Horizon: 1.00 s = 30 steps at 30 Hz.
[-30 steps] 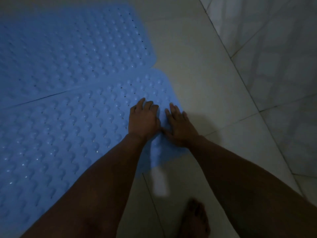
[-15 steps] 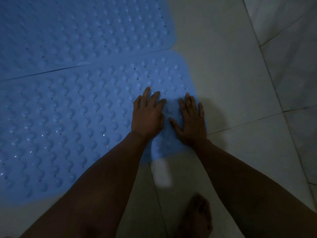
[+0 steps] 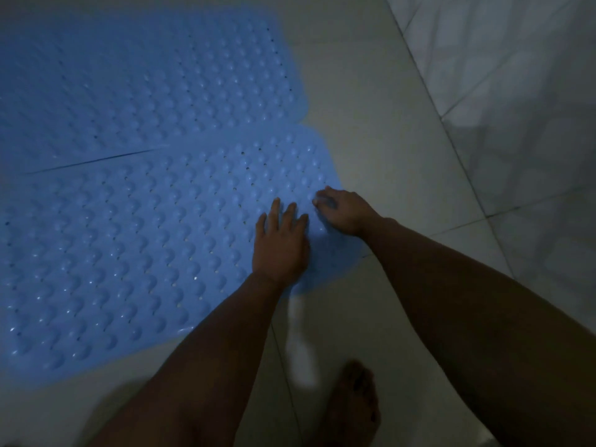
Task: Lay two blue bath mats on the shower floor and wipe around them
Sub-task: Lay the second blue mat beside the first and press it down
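Two blue bubbled bath mats lie side by side on the pale tiled floor. The far mat [image 3: 145, 88] fills the upper left; the near mat [image 3: 113, 246] lies below it, their long edges meeting along a thin dark seam. My left hand [image 3: 280, 243] rests flat, fingers spread, on the near mat's right end. My right hand [image 3: 345, 209] sits at that mat's right edge with fingers curled down onto it; whether it pinches the edge is unclear in the dim light.
Light floor tiles [image 3: 371, 130] run right of the mats up to a tiled wall [image 3: 522, 101]. My bare foot [image 3: 351, 404] stands on the floor at the bottom, beside a bright white smear of light [image 3: 300, 346].
My right hand has moved up to the mat's right edge and curled its fingers; before, it lay flat beside the left. The left hand stays flat. The view has shifted.
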{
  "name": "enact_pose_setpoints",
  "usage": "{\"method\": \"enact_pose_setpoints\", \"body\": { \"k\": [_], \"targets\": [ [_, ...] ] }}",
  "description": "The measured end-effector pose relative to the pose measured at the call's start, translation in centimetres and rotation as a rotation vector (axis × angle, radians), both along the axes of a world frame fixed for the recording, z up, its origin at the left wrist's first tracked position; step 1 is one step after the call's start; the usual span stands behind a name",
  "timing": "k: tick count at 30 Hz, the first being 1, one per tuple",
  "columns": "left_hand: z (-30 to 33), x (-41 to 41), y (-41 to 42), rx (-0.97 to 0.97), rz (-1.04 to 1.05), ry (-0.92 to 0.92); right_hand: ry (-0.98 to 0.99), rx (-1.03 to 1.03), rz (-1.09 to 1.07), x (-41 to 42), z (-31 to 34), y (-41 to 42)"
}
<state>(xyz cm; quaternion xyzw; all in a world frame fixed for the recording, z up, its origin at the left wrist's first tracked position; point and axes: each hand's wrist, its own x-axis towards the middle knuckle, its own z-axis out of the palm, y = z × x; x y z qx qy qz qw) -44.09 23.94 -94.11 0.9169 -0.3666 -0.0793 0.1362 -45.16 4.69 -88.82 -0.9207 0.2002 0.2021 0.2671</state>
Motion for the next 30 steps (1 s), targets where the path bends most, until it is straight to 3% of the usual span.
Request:
{"method": "enact_pose_setpoints", "body": {
  "k": [4, 9, 17, 20, 22, 25, 27, 30],
  "targets": [
    [-2.7, -2.6, -1.6, 0.118, -0.08, 0.05, -0.178, -0.034, -0.041, 0.1, -0.5, -0.4],
    [-3.4, -3.1, -1.2, 0.06, -0.094, -0.027, -0.502, -0.172, 0.006, -0.5, -2.7, -0.2],
    [-3.2, -3.0, -1.3, 0.097, -0.1, 0.091, -0.514, -0.186, 0.062, -0.7, -4.7, -0.2],
    [-1.3, -1.1, -1.3, 0.059, -0.118, 0.292, -0.523, -0.18, -0.006, 0.0, -2.4, 1.0],
    [0.7, 1.0, 0.0, -0.107, -0.021, 0.431, -0.428, -0.127, -0.033, 0.4, -0.7, 2.8],
    [1.7, 2.7, 4.4, -0.255, 0.168, 0.143, -0.408, -0.109, -0.032, -0.3, -0.3, 6.9],
    [1.6, 2.7, 7.6, -0.159, 0.225, 0.039, -0.44, -0.153, 0.03, -1.5, -2.1, 10.2],
    [1.1, 2.5, 10.9, -0.059, 0.269, -0.022, -0.333, -0.224, 0.162, -3.4, -5.5, 15.0]
  ]
}}
